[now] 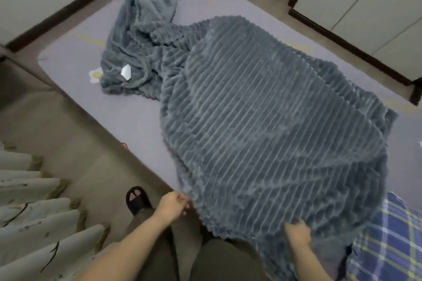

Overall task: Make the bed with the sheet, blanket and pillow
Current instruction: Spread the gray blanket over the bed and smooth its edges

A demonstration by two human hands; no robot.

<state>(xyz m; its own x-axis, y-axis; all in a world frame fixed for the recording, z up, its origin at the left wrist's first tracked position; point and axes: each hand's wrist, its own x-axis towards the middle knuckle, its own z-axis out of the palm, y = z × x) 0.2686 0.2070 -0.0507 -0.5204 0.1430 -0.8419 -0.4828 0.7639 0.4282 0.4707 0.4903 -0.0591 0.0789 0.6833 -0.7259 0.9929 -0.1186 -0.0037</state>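
Note:
A grey-blue ribbed fleece blanket [262,116] lies lengthwise over the bed, spread and billowed near me, bunched in a heap at the far end. Under it is a lilac sheet [127,112] covering the low mattress. My left hand [172,206] pinches the blanket's near left edge. My right hand [296,232] grips the near edge further right. A blue plaid pillow [388,242] sits at the bottom right, partly under the blanket.
Curtains [34,219] hang at the lower left. White cabinets [365,7] stand along the right beyond a strip of floor. My foot in a black slipper [137,199] is on the floor beside the mattress. A dark skirting board runs along the far wall.

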